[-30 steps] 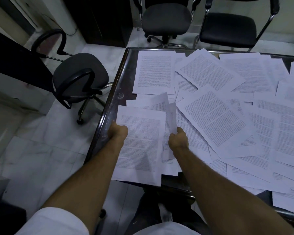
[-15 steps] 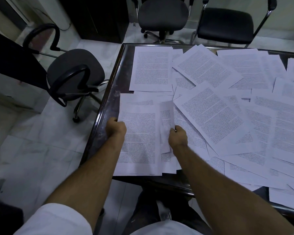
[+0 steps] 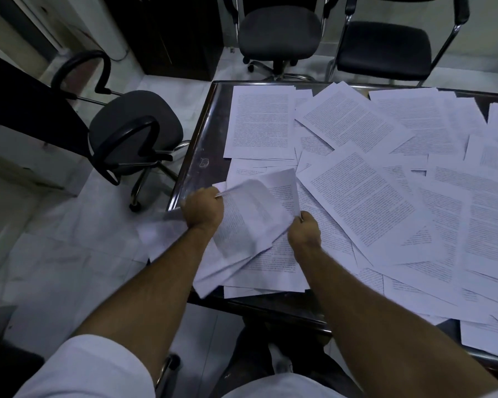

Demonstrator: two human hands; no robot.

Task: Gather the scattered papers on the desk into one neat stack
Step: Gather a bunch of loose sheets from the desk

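My left hand (image 3: 204,209) is curled tight around the left edge of a small bundle of printed sheets (image 3: 252,216), and my right hand (image 3: 304,232) pinches the bundle's right edge, fingers closed on the paper. Between my fists the sheets bow upward and twist, so they sit lifted and skewed, not flat. Below my left wrist some of their corners hang out past the near-left edge of the desk (image 3: 197,156).

The rest of the scattered papers (image 3: 365,196) lie spread and overlapping beyond and to the right of my right hand, covering most of the desk. One upright page (image 3: 259,122) lies just beyond my left hand. By my reckoning the gathering has barely begun.

The risks I see: squeezing this hard could crease or crumple the bowed pages. The overhanging corners could slip off to the floor beside the office chair (image 3: 133,130), out to my left, if I loosen either grip. Dragging the bundle across the loose pages under my right hand could also push them askew, or off the near edge.
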